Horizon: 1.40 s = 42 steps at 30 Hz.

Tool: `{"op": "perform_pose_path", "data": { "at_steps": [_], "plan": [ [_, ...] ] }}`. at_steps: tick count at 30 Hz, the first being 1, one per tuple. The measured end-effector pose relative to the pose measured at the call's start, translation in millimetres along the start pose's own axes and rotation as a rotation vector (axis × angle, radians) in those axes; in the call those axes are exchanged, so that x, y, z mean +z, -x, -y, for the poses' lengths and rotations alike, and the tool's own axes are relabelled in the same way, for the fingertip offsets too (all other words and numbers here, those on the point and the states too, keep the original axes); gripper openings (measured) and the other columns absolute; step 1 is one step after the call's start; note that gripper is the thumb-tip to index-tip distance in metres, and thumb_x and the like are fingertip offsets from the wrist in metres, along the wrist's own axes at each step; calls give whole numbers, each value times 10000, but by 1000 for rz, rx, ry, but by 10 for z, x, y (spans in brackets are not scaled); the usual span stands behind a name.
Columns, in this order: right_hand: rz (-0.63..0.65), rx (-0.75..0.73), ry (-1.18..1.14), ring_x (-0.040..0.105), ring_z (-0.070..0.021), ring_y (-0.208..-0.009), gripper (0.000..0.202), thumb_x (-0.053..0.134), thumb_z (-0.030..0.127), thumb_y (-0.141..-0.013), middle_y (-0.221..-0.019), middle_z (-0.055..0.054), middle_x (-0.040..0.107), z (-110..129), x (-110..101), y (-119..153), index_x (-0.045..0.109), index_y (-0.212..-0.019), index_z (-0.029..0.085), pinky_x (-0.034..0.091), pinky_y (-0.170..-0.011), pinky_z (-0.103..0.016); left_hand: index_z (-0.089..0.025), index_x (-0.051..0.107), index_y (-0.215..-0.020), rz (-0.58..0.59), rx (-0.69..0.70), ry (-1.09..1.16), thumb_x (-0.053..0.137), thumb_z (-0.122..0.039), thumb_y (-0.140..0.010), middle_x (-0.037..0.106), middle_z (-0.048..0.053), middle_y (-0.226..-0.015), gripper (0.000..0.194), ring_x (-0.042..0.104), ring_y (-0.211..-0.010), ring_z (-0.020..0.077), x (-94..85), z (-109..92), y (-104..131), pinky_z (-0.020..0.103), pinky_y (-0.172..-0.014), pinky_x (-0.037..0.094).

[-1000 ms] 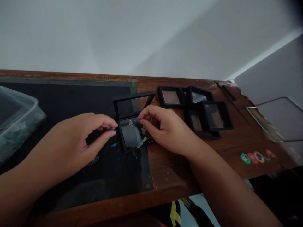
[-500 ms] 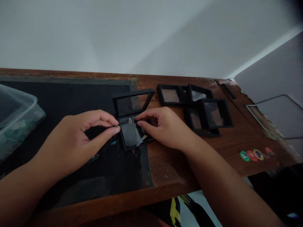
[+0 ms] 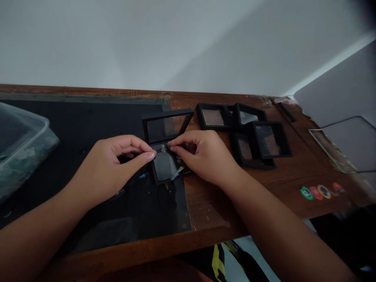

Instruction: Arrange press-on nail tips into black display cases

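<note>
A black hinged display case (image 3: 160, 181) with a clear window in its raised lid (image 3: 168, 129) lies open between my hands. My left hand (image 3: 117, 168) reaches over its left edge, thumb and forefinger pinched; whatever they hold is hidden. Over the right half of the case, my right hand (image 3: 202, 154) pinches a tiny dark piece that is too small to name. Inside the case a small shiny piece (image 3: 163, 149) sits near the hinge. A translucent sliver with a yellowish tip (image 3: 177, 172) lies at the front edge of the case.
Several black window frames (image 3: 272, 141) are piled at the back right. At the left stands a clear plastic tub (image 3: 29, 156) of greenish pieces. A small blue piece (image 3: 143, 176) rests on the black mat (image 3: 123, 227). Coloured round stickers (image 3: 315, 192) are on the wooden table's right.
My left hand has moved right, its fingertips now over the case's left edge. My right fingertips have shifted slightly towards the shiny piece. The view has moved a little.
</note>
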State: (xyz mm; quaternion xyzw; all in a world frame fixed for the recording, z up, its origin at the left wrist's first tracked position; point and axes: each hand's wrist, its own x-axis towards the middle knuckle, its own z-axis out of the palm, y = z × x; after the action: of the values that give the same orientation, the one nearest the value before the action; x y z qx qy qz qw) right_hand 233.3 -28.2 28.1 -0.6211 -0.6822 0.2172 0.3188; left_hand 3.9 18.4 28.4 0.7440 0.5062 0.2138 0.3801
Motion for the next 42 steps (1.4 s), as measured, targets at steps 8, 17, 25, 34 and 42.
{"op": "perform_pose_path", "data": {
  "at_steps": [8,17,25,34,42],
  "plan": [
    [58,102,-107,702,-168,-743,161,724,182,-900,-884,-40,841,-16,14,-12,873,-963,183,507,-691,-303,-303,846,-865,33,-19,-47,758,-599,-818,576,-27,-542,312,447,-505,137,13,-42,-62,289,-471,333],
    [213,294,-302,657,-134,-669,269,609,104,-929,-744,-32,760,18,-91,-52,841,-1064,115,476,-604,-245,-303,848,-912,7,59,-148,721,-554,-855,689,1,-710,286,577,-639,182,78,-11,-137,329,-608,443],
    [156,160,-157,599,-132,-638,248,692,189,-901,-762,-27,738,-96,-179,-48,841,-1094,143,440,-596,-273,-311,829,-956,18,142,-239,670,-536,-923,769,24,-977,278,647,-902,241,104,41,-149,364,-748,441],
    [202,96,-56,473,-96,-557,237,732,246,-914,-633,55,556,-100,-131,-47,834,-1117,179,335,-568,-270,-330,827,-982,4,165,-251,665,-539,-941,746,21,-960,267,631,-867,232,121,35,-154,355,-691,420],
    [211,25,-14,454,-89,-539,254,676,181,-928,-630,71,533,-69,-99,-21,823,-1134,198,320,-583,-264,-330,818,-1007,16,173,-246,655,-530,-949,743,22,-968,265,634,-904,245,126,46,-160,365,-734,430]
  ]
}}
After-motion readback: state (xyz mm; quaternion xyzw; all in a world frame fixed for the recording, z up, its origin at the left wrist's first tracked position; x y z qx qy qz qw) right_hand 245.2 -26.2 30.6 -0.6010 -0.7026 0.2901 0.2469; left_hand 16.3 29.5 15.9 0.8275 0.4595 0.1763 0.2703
